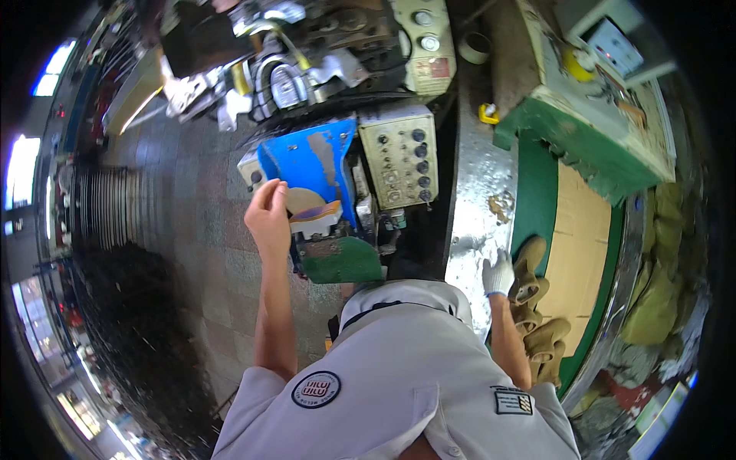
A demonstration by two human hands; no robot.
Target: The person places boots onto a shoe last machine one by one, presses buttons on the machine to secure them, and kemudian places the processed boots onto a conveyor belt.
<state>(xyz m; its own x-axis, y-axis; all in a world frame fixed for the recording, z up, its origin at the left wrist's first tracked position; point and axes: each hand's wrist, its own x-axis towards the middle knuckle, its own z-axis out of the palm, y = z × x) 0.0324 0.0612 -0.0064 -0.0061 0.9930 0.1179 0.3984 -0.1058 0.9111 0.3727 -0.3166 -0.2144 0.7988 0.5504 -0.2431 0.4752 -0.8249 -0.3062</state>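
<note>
My bare left hand (pixel 268 216) is raised beside a blue machine guard (pixel 310 165), its thumb and fingers brought together. Whatever they may pinch is too small to make out. Right by those fingertips is a flat tan rounded piece (pixel 304 201), above a white part (pixel 316 224) with an orange and purple edge. My right hand (pixel 498 274), in a white glove, rests over the shiny metal bench top (pixel 483 199) with fingers apart. Close to its right stand several tan shoe uppers (pixel 529 264), boot-like in shape.
A control box (pixel 399 157) with black knobs stands right of the blue guard. Below it is a green machine plate (pixel 341 259). Machinery (pixel 287 84) fills the far side. Cardboard (pixel 579 238) lines the green surface at right, beneath a green-edged shelf (pixel 590 142). A tape roll (pixel 474 47) lies far off.
</note>
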